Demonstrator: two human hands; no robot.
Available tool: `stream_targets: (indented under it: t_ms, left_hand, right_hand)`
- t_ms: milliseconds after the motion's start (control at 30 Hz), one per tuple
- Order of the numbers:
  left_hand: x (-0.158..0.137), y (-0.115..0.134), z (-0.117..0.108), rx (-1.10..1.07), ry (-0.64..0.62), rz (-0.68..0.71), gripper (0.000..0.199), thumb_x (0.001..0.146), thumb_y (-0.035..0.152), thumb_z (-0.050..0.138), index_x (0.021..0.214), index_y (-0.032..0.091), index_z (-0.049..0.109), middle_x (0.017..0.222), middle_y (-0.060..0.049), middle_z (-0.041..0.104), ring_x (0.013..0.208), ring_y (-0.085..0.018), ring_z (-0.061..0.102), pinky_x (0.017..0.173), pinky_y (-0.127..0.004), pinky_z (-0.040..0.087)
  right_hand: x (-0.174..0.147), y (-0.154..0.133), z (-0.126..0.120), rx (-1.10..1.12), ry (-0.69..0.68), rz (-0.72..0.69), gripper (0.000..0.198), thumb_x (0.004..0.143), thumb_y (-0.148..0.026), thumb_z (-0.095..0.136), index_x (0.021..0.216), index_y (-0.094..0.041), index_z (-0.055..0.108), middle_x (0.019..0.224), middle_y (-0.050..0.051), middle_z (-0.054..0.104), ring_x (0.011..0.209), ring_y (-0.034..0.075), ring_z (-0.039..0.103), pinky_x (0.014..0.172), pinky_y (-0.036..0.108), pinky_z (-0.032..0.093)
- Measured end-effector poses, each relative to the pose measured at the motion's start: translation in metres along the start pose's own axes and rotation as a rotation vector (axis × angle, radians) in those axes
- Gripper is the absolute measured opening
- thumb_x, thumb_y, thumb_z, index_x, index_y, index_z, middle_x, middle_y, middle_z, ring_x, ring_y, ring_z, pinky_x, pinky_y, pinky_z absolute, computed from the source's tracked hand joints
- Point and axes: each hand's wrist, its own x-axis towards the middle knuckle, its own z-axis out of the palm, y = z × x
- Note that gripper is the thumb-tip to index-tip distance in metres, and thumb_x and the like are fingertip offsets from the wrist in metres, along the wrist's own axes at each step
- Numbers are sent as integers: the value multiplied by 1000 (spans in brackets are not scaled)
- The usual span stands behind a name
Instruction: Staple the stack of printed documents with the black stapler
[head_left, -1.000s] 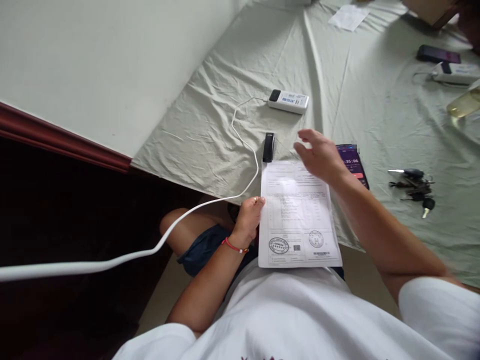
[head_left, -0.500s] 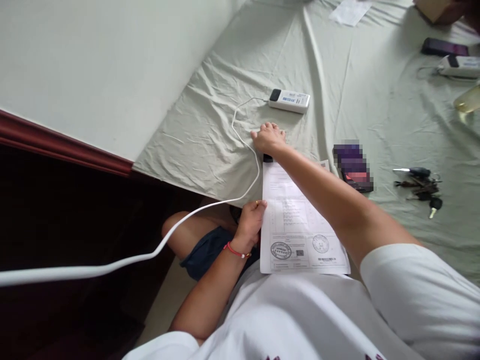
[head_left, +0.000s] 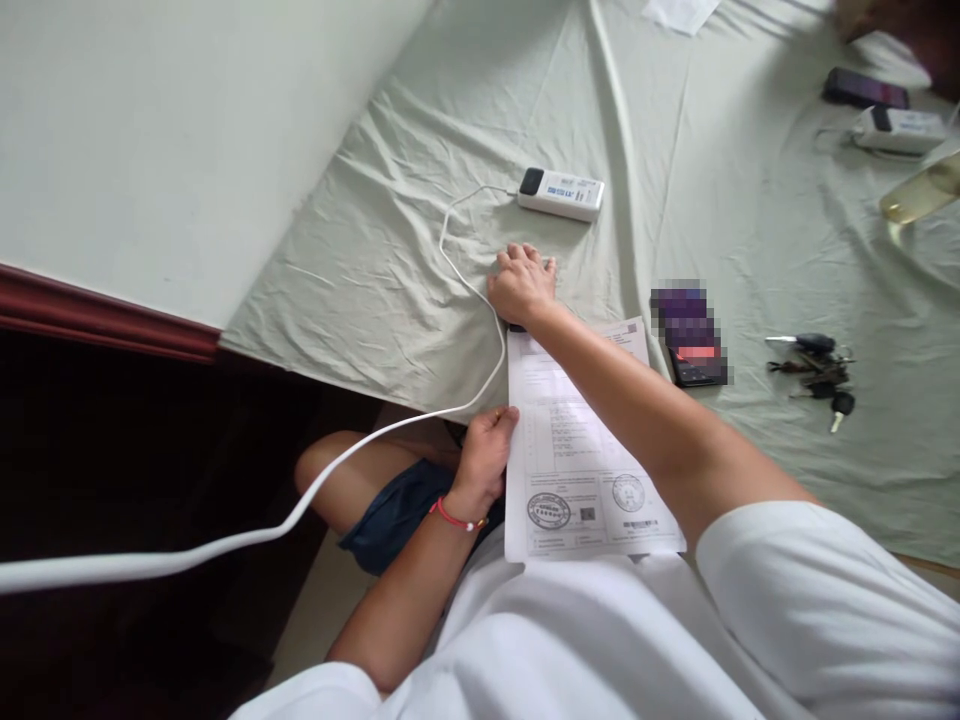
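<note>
Left hand [head_left: 486, 455] grips the printed document [head_left: 574, 445] by one edge — right hand [head_left: 523, 284] covers a black stapler [head_left: 516, 328].

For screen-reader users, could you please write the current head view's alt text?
A left hand holds a stamped paper; the right hand mostly covers a black object at the paper's top. Phone and keys lie nearby.

right grip [head_left: 523, 285] now over black stapler [head_left: 516, 328]
</note>
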Motion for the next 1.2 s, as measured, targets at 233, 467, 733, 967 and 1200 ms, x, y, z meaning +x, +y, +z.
stream_targets:
  t_ms: [233, 467, 733, 967, 1200]
  left_hand:
    - [0, -1, 0, 16, 14, -1, 40, 69, 51, 83, 74, 13, 71, 63, -2, 68, 57, -17, 61, 57, -27, 49]
    - [3, -7, -4, 35, -7, 22, 37, 75, 48, 81, 74, 14, 67, 65, -2, 66, 56, -16, 59, 55, -27, 47]
    - [-2, -8, -3, 25, -3, 41, 38, 72, 49, 81, 76, 14, 68, 67, -2, 69, 58, -17, 62, 58, -28, 50]
    - [-21, -23, -3, 26, 57, 70, 45, 75, 57, 78, 82, 14, 67, 69, -1, 67, 62, -15, 60, 61, -26, 47]
    - [-35, -24, 12, 73, -54, 59, 44, 80, 58, 74, 78, 16, 61, 66, 2, 58, 61, -12, 52, 58, -24, 42]
  right_hand:
    - [1, 2, 1, -12, -10, -4, 42, 95, -25, 36, 129, -19, 61, 160, 12, 43, 156, 33, 23, 125, 71, 10]
    - [5, 0, 4, 24, 41, 35, 43, 97, -32, 43, 133, -17, 60, 159, 14, 44, 155, 36, 25, 125, 70, 13]
    - [-8, -3, -10, 133, 151, 113, 54, 107, -51, 26, 133, -17, 58, 148, 17, 53, 145, 35, 42, 122, 58, 31]
    - [-55, 36, -15, 236, 381, 29, 45, 107, -45, 29, 130, -17, 57, 136, 15, 60, 129, 28, 54, 111, 44, 42]
    - [-115, 69, -27, 103, 257, 36, 32, 103, -37, 40, 88, -20, 62, 89, 7, 69, 79, 19, 56, 70, 31, 35]
